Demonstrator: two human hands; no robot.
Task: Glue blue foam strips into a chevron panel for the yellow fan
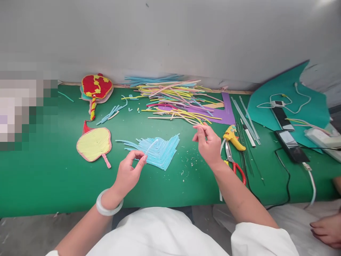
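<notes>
My left hand [130, 170] pinches one end of a pale blue strip [151, 146] that slants up over a fan-shaped sheet of glued light blue strips [160, 151] on the green table [39, 177]. My right hand [209, 144] hovers near the edge of a loose pile of coloured strips [176, 99], thumb and fingertips pinched together; what they hold is too small to make out. A white bangle [108, 208] circles my left wrist.
A yellow fan shape [93, 144] and a red-and-yellow one [96, 87] lie at left. Scissors with red handles [234, 161], a yellow glue gun [233, 137], thin rods [246, 119], two phones [291, 144] with cables and teal paper [290, 81] lie at right. Another person's hand [326, 231] rests bottom right.
</notes>
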